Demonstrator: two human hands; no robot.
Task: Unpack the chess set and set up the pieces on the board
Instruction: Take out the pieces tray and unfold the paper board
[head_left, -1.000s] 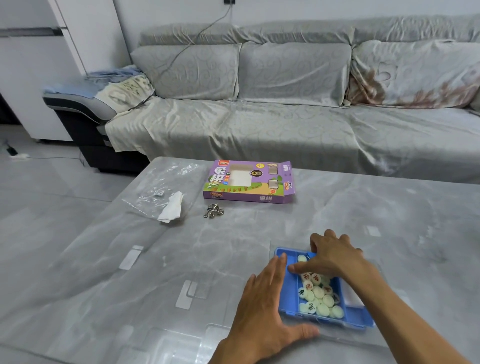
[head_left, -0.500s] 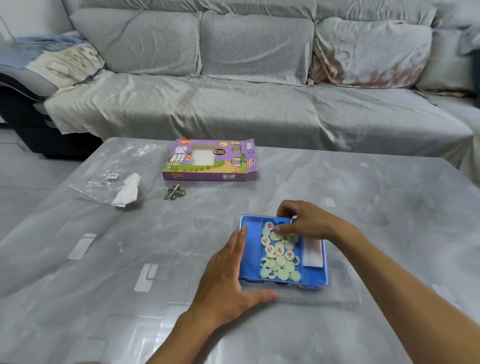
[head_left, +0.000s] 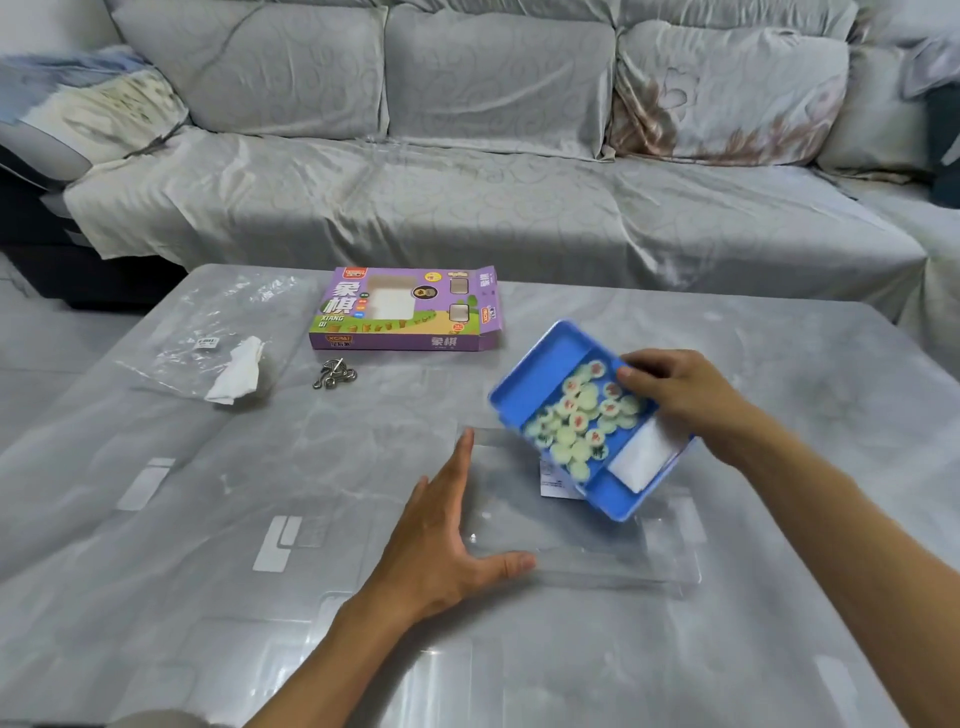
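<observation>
Step, as judged: unpacking; tray (head_left: 540, 366) of pieces (head_left: 582, 415) raised off clear lid (head_left: 571, 561), board not yet laid out.
Tray: centre-right, above table (head_left: 363, 467), tilted, long axis far-left to near-right, low corner near-right; white folded sheet (head_left: 641, 457) at that end.
Right hand (head_left: 680, 395): fingers curled over tray's right rim, clamping it.
Left hand (head_left: 447, 540): flat, fingers straight, thumb spread, pressing lid's left edge.
Next: likely set tray down level; pieces could slide.

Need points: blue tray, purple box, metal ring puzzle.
blue tray (head_left: 540, 358), head view, bare floor of its far end.
purple box (head_left: 405, 343), head view, front side panel.
metal ring puzzle (head_left: 334, 374), head view, middle of the rings.
</observation>
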